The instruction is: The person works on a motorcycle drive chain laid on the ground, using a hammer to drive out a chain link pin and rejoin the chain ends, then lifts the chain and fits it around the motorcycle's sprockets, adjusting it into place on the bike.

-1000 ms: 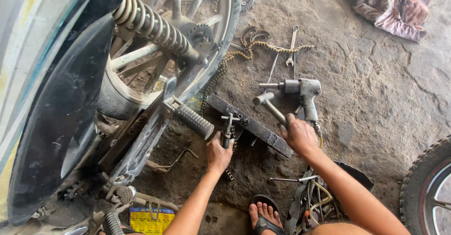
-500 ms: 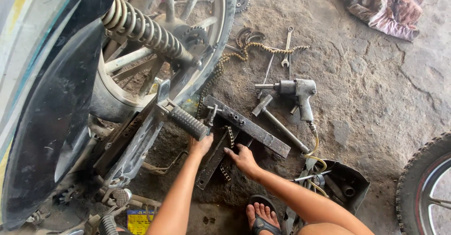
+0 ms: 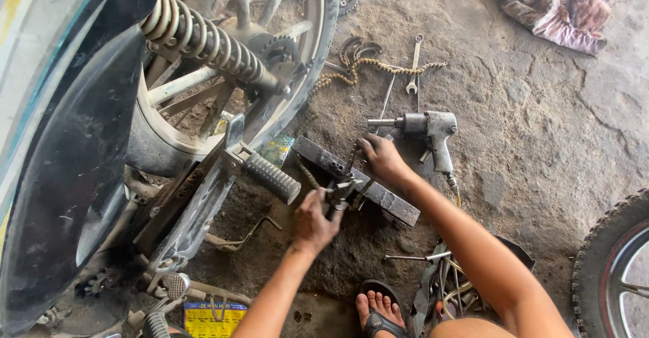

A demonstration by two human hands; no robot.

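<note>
My left hand (image 3: 314, 220) is closed around a small metal hand tool (image 3: 341, 192) whose jaws sit at the edge of a dark flat steel bar (image 3: 399, 206) lying on the dirt floor. A short piece of chain (image 3: 353, 161) runs from the tool up to my right hand (image 3: 382, 159). That hand rests over the bar with its fingers pinched on the chain's upper end. A grey air impact wrench (image 3: 427, 128) lies just beyond my right hand.
A motorcycle's rear wheel (image 3: 318, 47), shock spring (image 3: 209, 40) and rubber footpeg (image 3: 270, 176) fill the left. A long drive chain (image 3: 378, 67), a spanner (image 3: 414, 64), a rag (image 3: 547, 7), a tool tray (image 3: 443, 291), another tyre (image 3: 608, 263) and my sandalled foot (image 3: 380, 314) lie around.
My right hand left the bar's right end, crossed to its middle, and now sits at its upper side on the chain piece. My left hand stayed by the tool and now grips it.
</note>
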